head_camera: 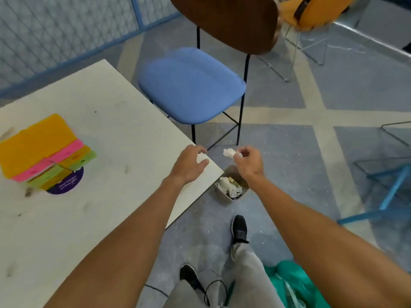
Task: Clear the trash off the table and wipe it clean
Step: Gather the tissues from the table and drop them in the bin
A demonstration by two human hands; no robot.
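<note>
Right fingertips [239, 154] pinch one crumpled white wad [229, 152]; the rest of the right hand [248, 163] curls loosely behind it. The wad is held off the corner of the table [124, 138], above one bin [224, 196] on the floor that holds more scraps. The left hand [189, 165] holds nothing, its fingers relaxed over that corner; whether they touch it is unclear. Farther left on the table lies one fanned stack of cloths [37, 143] on one purple disc [66, 183]. One blue chair [191, 85] stands beyond.
</note>
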